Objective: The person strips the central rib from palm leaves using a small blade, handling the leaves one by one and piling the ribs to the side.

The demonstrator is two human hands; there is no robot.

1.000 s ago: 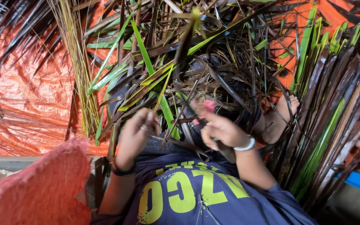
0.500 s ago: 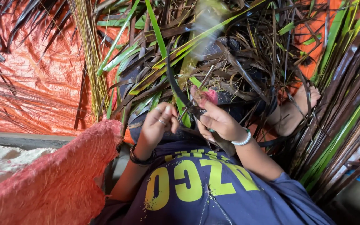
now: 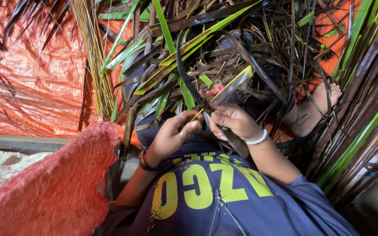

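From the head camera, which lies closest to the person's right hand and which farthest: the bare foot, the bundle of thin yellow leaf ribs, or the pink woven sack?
Measured from the right hand:
1. Bare foot, off to its right among the dark leaves.
2. Bundle of thin yellow leaf ribs, up and to the left, on the orange tarp.
3. Pink woven sack, at the lower left corner.

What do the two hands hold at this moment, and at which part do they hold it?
Both the left hand and the right hand pinch one palm leaf strip at its lower end; its free end points up and right.
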